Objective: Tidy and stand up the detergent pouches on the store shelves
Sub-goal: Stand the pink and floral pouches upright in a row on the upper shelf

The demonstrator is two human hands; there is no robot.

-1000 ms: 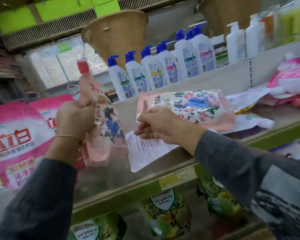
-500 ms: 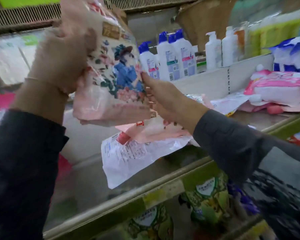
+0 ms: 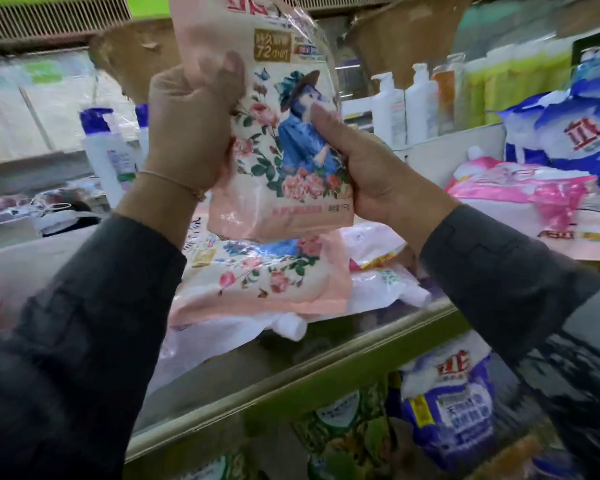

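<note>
Gripping floral pouch (image 3: 278, 140) upright | left hand (image 3: 191, 126) | right hand (image 3: 368, 168)

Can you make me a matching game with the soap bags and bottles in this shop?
Things:
1. floral pouch
2. second floral pouch
3. white pump bottles
4. blue and white bag

Places:
A. lower shelf
B. held up in both hands
C. lying flat on the shelf
D. standing at the back

Pairs: 1-B, 2-C, 3-D, 4-A

Dim, even indoor light, glare on the glossy pouch (image 3: 278, 133), motion blur and wide-angle bending toward the edges
</note>
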